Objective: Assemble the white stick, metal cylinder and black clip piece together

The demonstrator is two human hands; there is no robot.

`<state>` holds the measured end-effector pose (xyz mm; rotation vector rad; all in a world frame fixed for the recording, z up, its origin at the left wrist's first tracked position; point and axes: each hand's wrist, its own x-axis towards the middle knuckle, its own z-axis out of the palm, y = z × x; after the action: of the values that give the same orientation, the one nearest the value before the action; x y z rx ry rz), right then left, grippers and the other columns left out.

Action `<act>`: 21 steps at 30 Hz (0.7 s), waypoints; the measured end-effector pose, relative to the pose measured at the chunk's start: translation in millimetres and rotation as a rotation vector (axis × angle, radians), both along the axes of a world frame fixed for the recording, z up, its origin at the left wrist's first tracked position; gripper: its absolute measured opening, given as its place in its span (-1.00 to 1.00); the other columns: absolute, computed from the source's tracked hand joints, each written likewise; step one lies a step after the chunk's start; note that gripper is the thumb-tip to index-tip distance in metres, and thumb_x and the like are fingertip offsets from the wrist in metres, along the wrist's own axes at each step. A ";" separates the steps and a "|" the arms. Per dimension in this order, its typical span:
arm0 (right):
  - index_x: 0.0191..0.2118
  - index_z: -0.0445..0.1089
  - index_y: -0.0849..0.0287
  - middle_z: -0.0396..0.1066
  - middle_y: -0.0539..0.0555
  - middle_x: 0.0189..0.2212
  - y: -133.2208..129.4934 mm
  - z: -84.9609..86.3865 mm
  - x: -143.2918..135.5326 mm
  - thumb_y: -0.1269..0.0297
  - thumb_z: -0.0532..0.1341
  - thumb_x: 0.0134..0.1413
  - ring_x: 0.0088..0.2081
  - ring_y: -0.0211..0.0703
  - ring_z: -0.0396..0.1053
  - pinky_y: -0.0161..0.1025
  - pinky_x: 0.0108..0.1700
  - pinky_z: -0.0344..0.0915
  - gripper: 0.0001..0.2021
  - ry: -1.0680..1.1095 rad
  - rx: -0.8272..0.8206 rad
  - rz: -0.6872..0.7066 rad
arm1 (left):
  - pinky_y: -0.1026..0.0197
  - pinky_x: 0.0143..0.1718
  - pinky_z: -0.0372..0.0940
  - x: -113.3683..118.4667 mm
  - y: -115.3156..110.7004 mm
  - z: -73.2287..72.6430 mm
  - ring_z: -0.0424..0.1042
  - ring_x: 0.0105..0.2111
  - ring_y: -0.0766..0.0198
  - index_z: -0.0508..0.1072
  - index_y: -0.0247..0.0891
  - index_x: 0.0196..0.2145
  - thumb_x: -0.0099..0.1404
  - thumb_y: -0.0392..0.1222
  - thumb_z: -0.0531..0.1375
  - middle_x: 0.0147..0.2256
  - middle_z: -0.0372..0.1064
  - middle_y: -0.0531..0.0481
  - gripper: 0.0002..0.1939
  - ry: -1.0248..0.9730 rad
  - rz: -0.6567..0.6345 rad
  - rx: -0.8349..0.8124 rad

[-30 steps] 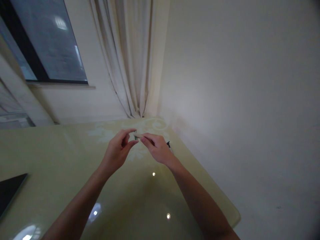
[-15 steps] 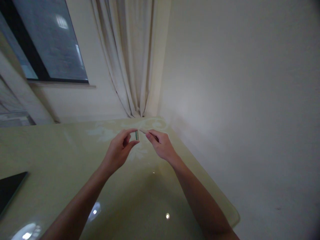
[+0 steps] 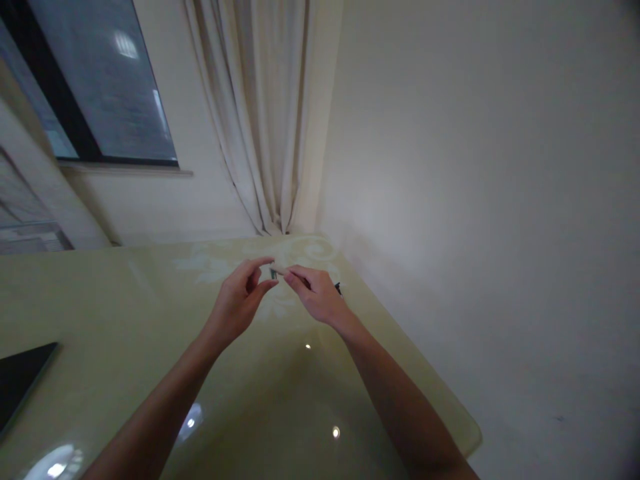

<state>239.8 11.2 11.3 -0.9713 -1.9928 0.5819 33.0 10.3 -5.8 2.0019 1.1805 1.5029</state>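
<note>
Between the thumb and index fingertips of my left hand [image 3: 241, 293] is a small thin green piece [image 3: 273, 274], held upright by its ends above the table. My right hand [image 3: 316, 291] pinches a slim pale tool [image 3: 279, 269], whose tip lies over the green piece. Whether the tip touches it is too small to tell. Just beyond the right hand's outer edge, a small black object [image 3: 339, 288] is partly hidden by that hand.
The glossy pale green table [image 3: 125, 313] reaches back to the curtain [image 3: 270, 120] and window wall. A dark flat panel [image 3: 23, 380] lies at the left edge. A bare wall [image 3: 475, 200] runs along the table's right side.
My right hand has moved slightly left and down, bringing the pale tool across the green piece. The black object beside the right hand has come into view. My left hand has hardly moved.
</note>
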 end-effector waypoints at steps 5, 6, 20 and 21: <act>-0.12 0.58 0.17 0.49 0.01 -0.35 -1.0 0.8 0.2 0.11 0.13 0.52 -0.33 -0.21 0.34 -0.27 -0.24 0.15 -0.67 0.020 0.004 0.009 | 0.24 -0.40 0.12 0.4 0.4 0.3 0.16 -0.48 0.33 0.54 -0.18 0.09 0.34 -0.14 0.31 -0.45 0.11 0.18 -0.63 0.006 0.002 0.002; -0.14 0.58 0.17 0.48 0.00 -0.36 -1.6 1.5 0.1 0.11 0.12 0.52 -0.34 -0.22 0.33 -0.27 -0.24 0.14 -0.67 0.004 0.005 0.018 | 0.24 -0.40 0.12 0.6 0.5 0.4 0.16 -0.48 0.33 0.54 -0.18 0.10 0.34 -0.13 0.31 -0.44 0.12 0.18 -0.62 0.003 -0.001 0.001; -0.30 0.45 0.15 0.31 -0.07 -0.49 -2.6 3.0 0.2 0.05 0.13 0.51 -0.41 -0.24 0.25 -0.27 -0.31 0.05 -0.63 -0.048 -0.056 -0.039 | 0.24 -0.40 0.11 0.0 -2.0 5.7 0.15 -0.48 0.32 0.53 -0.18 0.07 0.33 -0.12 0.31 -0.46 0.12 0.18 -0.64 0.008 0.022 0.005; -0.30 0.46 0.16 0.32 -0.07 -0.49 -2.3 2.9 0.5 0.05 0.14 0.51 -0.41 -0.24 0.25 -0.27 -0.31 0.05 -0.63 -0.031 -0.050 -0.045 | 0.24 -0.40 0.11 -0.1 -1.9 5.3 0.15 -0.48 0.32 0.53 -0.18 0.08 0.33 -0.12 0.31 -0.46 0.12 0.18 -0.63 0.010 0.022 0.003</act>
<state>240.4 9.0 14.3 -1.0582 -1.9870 0.5973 32.9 8.4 -0.6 2.0069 1.2089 1.5070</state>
